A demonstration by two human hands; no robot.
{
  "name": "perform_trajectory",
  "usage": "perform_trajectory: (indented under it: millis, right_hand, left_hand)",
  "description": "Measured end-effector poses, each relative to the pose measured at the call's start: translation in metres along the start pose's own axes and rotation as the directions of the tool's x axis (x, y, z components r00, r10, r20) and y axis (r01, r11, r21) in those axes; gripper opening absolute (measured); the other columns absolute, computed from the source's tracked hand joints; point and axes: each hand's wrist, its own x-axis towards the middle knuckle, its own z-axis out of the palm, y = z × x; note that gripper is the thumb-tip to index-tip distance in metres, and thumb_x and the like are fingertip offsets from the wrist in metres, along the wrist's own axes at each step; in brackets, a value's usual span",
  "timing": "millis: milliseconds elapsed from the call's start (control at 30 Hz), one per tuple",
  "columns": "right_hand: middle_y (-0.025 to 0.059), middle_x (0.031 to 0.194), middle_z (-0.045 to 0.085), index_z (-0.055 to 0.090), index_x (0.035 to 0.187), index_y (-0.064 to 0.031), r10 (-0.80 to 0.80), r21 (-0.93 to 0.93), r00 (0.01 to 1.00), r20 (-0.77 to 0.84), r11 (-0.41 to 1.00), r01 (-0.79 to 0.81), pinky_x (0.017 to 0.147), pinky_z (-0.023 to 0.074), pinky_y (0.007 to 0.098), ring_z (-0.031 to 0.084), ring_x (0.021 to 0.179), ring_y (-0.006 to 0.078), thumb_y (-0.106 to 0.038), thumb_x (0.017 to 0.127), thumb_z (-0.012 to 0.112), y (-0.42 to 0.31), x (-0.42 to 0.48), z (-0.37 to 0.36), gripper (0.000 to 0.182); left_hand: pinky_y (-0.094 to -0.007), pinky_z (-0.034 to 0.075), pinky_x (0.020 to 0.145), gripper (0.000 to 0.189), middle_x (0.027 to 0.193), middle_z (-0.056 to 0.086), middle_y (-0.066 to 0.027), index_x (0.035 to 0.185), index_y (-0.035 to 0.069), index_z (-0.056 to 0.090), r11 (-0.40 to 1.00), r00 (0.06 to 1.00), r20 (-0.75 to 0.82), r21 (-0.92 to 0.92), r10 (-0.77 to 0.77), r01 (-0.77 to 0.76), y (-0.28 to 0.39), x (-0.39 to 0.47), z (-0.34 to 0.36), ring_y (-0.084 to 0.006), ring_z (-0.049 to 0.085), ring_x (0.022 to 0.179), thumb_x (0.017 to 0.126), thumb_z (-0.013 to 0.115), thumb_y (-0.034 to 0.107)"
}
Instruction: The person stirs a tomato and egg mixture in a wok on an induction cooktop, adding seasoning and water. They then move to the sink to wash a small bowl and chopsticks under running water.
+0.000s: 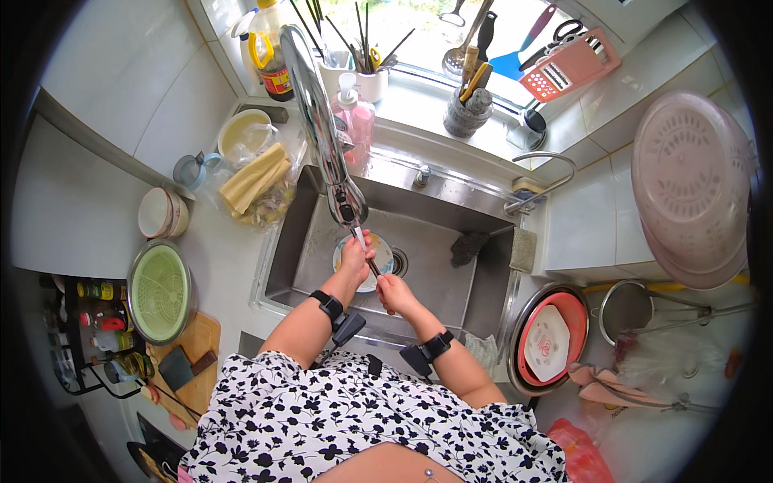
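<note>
Water runs from the chrome faucet (345,202) onto my left hand (356,256), whose fingers are closed around the upper part of thin dark sticks, likely chopsticks (373,265). Lower down and to the right, my right hand (394,293) grips the other end of the same sticks. Both hands are over the stainless steel sink (416,226). Beneath them a patterned plate (383,246) lies on the sink floor beside the drain (398,262), partly hidden by my left hand. A dark scouring pad (468,247) lies at the sink's right side.
Left of the sink are a plastic bag of food (266,208), stacked bowls (158,212), a green colander (159,293) and a cleaver (176,368) on a wooden board (202,338). To the right stand nested red basins (583,326). A pink soap bottle (360,130) stands behind the faucet.
</note>
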Motion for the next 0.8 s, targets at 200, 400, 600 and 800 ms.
perform_trajectory:
  millis: [200, 400, 600, 800]
  right_hand:
    - [0.0027, 0.058, 0.046, 0.049, 0.077, -0.0058, -0.212, 0.029, 0.977, 0.0, 0.977, 0.212, 0.036, 0.0326, 0.0276, 0.043, 0.042, 0.0127, -0.025, 0.091, 0.039, -0.012, 0.074, 0.006, 0.026]
    - [0.01, 0.068, 0.059, 0.054, 0.09, -0.0021, -0.458, -0.054, 0.888, -0.031, 0.888, 0.456, 0.051, 0.0433, 0.0337, 0.055, 0.055, 0.018, -0.023, 0.092, 0.046, -0.03, 0.104, 0.026, 0.022]
    - [0.0167, 0.065, 0.056, 0.051, 0.084, -0.001, -0.594, -0.456, 0.804, -0.036, 0.726, 0.515, 0.052, 0.0421, 0.0399, 0.055, 0.057, 0.0313, -0.022, 0.093, 0.043, 0.003, 0.07, 0.021, 0.024]
    - [0.0196, 0.065, 0.056, 0.048, 0.081, 0.0004, -0.618, -0.576, 0.78, -0.101, 0.675, 0.461, 0.053, 0.0422, 0.0439, 0.056, 0.059, 0.0367, -0.02, 0.093, 0.045, 0.004, -0.001, 0.011, 0.023]
  left_hand:
    - [-0.0339, 0.048, 0.061, 0.02, 0.089, 0.062, -0.0003, 0.102, 0.011, 0.06, 0.927, 0.994, -0.043, 0.359, -0.099, 0.108, 0.006, -0.008, -0.002, -0.0144, 0.058, 0.075, 0.092, 0.052, 0.027]
    - [-0.0316, 0.045, 0.053, 0.023, 0.082, 0.062, -0.0038, 0.099, 0.007, 0.058, 0.932, 0.989, -0.127, 0.361, 0.082, -0.031, 0.02, 0.013, -0.002, -0.0167, 0.057, 0.065, 0.094, 0.043, 0.023]
    - [-0.0235, 0.029, 0.04, 0.033, 0.052, 0.035, 0.0049, 0.071, 0.013, 0.041, 0.985, 0.949, -0.27, 0.021, -0.162, 0.174, 0.024, 0.03, -0.003, -0.0078, 0.03, 0.042, 0.098, 0.035, 0.032]
    - [-0.0236, 0.019, 0.036, 0.043, 0.052, 0.026, 0.0057, 0.07, 0.014, 0.038, 0.967, 0.917, -0.307, -0.067, -0.254, 0.246, 0.012, 0.038, -0.009, -0.0081, 0.018, 0.039, 0.096, 0.03, 0.048]
